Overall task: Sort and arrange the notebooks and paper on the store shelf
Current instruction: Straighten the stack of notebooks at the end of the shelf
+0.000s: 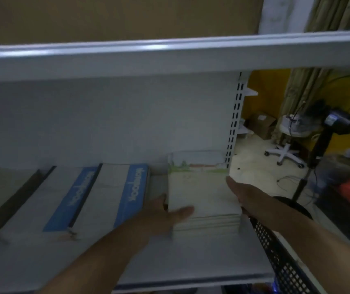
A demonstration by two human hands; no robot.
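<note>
Pale notebook stack (203, 200), green landscape cover

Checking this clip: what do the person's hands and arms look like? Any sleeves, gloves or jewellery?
Both are bare. The left hand and right hand wear no gloves, and no sleeve comes into view up to the frame edge. No watch, bracelet or ring can be seen, though the picture is dim and blurred, so a thin ring on the fingers could be missed.

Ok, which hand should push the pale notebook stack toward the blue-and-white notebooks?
Probably right: the right hand lies flat outside the pale notebook stack; the left hand grips the side facing the blue-and-white notebooks.
</note>
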